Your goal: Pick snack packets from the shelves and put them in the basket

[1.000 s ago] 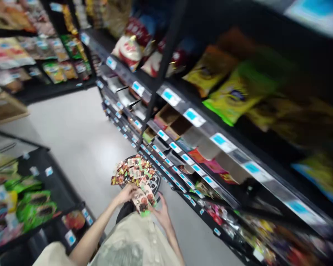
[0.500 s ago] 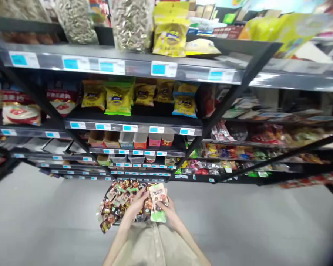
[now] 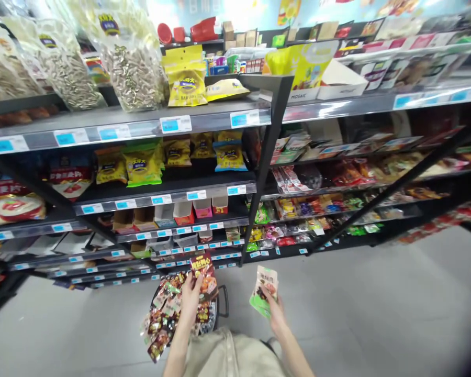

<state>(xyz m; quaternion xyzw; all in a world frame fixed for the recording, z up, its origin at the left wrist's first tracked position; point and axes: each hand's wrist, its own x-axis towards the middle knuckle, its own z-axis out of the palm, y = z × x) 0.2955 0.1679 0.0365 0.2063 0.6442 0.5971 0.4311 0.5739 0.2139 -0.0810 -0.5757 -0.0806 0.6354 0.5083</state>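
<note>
My left hand (image 3: 192, 289) is closed on a dark red snack packet (image 3: 204, 275) with food pictured on it, held above the right part of a round basket. Out to the right, my right hand (image 3: 272, 302) grips white and green snack packets (image 3: 264, 291), apparently a small stack, over the floor. The basket's dark handle (image 3: 224, 302) stands out on its right side. Heaped in the basket are many small snack packets (image 3: 163, 314), brown, red and pale, some hanging over its left edge.
In front stands a shelf rack (image 3: 215, 120) with yellow snack bags (image 3: 186, 76), large clear bags of seeds (image 3: 131, 73) and small open boxes (image 3: 182, 212). A slanted black post (image 3: 272, 131) divides it from shelves of colourful packets (image 3: 298, 207). Grey floor (image 3: 337, 309) lies below.
My hands have moved apart. The right one has gone right with the white and green packets; the left now holds up a dark red packet. The view has shifted right and up.
</note>
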